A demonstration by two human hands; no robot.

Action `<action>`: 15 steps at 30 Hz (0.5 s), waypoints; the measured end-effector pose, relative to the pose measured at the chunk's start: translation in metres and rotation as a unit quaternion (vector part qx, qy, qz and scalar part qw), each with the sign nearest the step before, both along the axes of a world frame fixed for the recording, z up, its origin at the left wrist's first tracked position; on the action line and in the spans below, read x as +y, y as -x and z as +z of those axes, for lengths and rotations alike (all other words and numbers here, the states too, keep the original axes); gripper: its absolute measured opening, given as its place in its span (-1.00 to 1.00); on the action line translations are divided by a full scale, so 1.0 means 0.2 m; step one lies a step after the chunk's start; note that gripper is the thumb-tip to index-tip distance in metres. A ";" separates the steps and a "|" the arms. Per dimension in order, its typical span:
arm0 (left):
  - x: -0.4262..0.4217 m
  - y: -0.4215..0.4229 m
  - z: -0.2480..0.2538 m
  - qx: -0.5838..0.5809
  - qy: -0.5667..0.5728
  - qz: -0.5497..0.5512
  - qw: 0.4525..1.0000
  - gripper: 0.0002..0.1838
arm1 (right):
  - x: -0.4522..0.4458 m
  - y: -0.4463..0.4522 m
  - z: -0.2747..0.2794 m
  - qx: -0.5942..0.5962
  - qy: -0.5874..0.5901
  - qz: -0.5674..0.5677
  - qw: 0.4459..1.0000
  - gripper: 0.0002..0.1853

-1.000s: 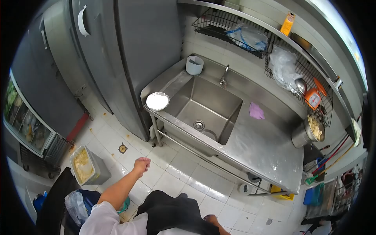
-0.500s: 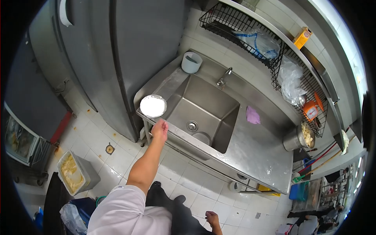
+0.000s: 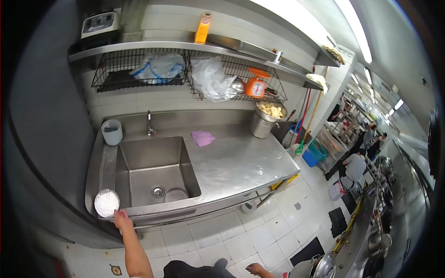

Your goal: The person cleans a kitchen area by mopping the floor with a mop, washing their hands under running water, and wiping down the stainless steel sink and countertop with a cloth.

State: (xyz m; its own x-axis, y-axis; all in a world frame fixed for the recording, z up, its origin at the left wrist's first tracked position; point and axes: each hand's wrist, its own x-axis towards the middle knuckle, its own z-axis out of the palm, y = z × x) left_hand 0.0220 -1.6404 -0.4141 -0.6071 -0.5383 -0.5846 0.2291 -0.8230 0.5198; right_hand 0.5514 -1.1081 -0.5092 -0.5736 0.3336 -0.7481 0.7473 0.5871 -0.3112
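Note:
A round bowl of white powder is at the front left corner of the steel sink counter. My left hand is at the bowl's near rim, its fingers curled and meeting the edge. How firmly they grip is hard to see. Low in the view, my right hand hangs away from the counter with fingers loosely curled, and nothing shows in it. Inside the sink basin, a round lid-like disc lies beside the drain.
A white tub stands behind the sink, near the faucet. On the counter are a purple cloth and a metal pot topped with pale pieces. An orange scale sits on the rack. To the right, people work in the aisle.
My view has swung right and levelled, bringing the shelf and aisle into sight. The bowl keeps its place at the counter corner, with my left hand still beside it.

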 end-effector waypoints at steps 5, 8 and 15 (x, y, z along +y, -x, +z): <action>-0.10 0.00 0.05 -0.028 0.045 0.032 0.998 -0.63 | 0.04 0.05 -0.07 -0.007 0.027 -0.061 0.998 -0.61; -0.11 -0.04 0.13 -0.074 0.089 0.024 0.993 -0.66 | 0.06 0.08 -0.03 0.028 0.044 -0.068 0.996 -0.63; -0.07 -0.10 0.19 -0.024 0.156 -0.052 0.986 -0.77 | 0.23 -0.03 -0.14 0.148 0.043 -0.072 0.985 -0.61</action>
State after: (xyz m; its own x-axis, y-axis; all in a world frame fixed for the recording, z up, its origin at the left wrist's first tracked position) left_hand 0.0415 -1.6546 -0.3757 -0.6438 -0.6332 -0.4297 0.1206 -0.6385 0.7601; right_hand 0.5567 -1.0626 -0.5369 -0.7219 0.3700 -0.5847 0.6903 0.4436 -0.5715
